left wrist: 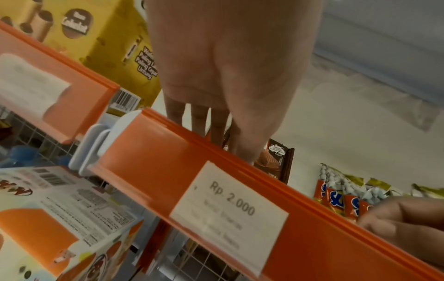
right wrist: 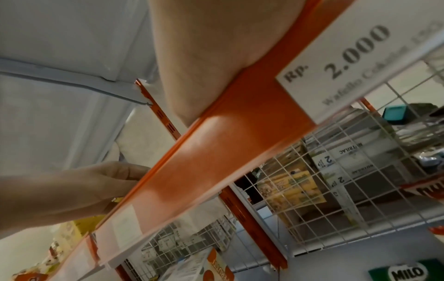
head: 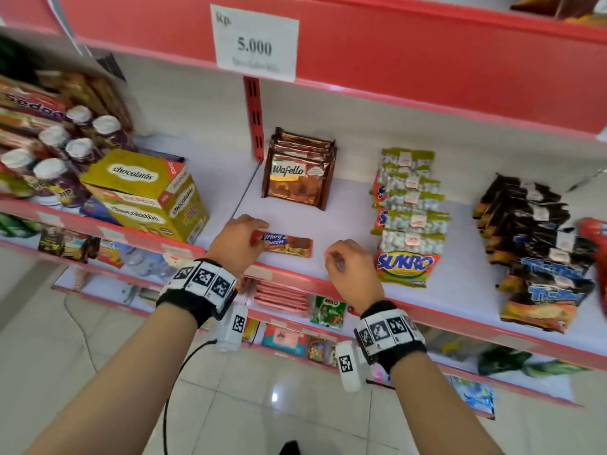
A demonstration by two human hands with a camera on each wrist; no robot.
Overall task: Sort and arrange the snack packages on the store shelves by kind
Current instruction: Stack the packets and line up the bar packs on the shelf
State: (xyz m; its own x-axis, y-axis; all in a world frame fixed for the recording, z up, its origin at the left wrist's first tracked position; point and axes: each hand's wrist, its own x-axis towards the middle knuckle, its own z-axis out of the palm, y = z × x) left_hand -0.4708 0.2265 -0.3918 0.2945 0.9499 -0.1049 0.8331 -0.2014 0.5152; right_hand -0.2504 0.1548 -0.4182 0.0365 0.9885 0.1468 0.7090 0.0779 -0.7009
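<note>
Snack bar point(head: 285, 245), one, within curled fingers of left hand point(head: 235, 246); right hand point(head: 351, 274) loosely curled, empty.

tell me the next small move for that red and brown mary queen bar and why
Probably slide the red and brown Mary Queen bar back toward the brown Wafello packet stack. The left hand holds its left end; it lies alone, skewed, at the front edge of the white shelf.
</note>
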